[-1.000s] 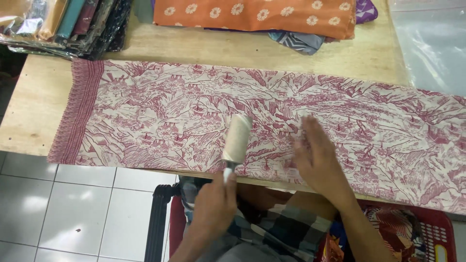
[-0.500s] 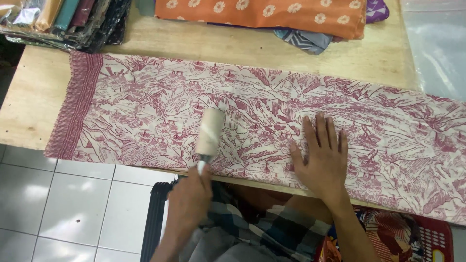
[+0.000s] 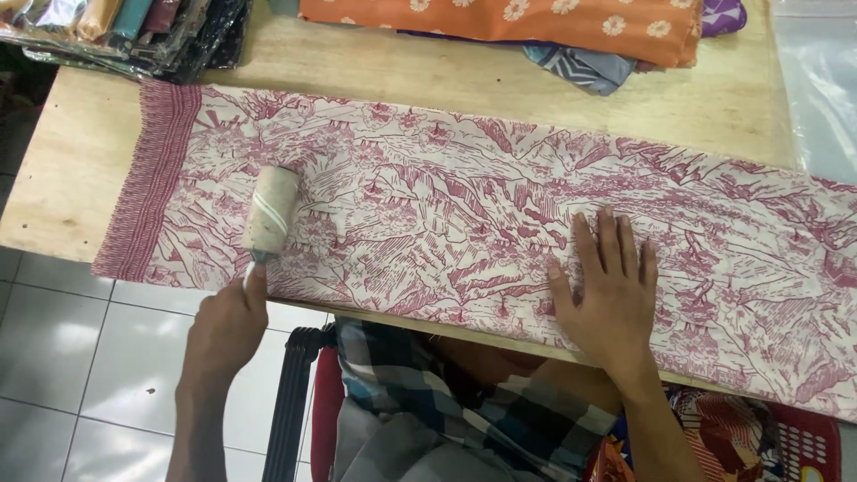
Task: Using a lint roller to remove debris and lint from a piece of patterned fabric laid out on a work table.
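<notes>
A long red-and-cream patterned cloth lies flat across a wooden table. My left hand grips the handle of a lint roller, whose pale roll rests on the cloth near its striped left end. My right hand lies flat, fingers spread, pressing the cloth near the table's front edge.
Folded orange flowered fabric and a blue-grey piece sit at the back. Bagged folded cloths are stacked at the back left. Clear plastic lies at the right. A red basket stands below at right; tiled floor at left.
My left hand has carried the lint roller leftward along the cloth toward its striped end. My right hand stays flat on the cloth.
</notes>
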